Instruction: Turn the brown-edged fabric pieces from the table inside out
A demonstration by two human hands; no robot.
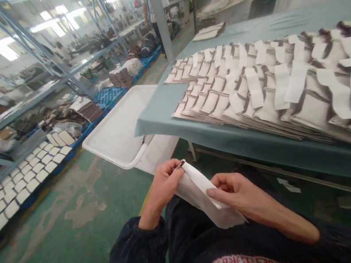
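My left hand pinches the top corner of a white paper strip, with a small metal tip showing between thumb and finger. My right hand grips the same strip lower down, thumb across its face. The strip hangs over my lap, above my dark sleeves. To the right, overlapping rows of beige cut pieces with white strips stuck on them lie on a table with a teal cover.
A white plastic bin stands at the table's left end. Blue pallets with stacked pieces and rows of white pieces lie on the green floor at left. Metal shelving stands behind them.
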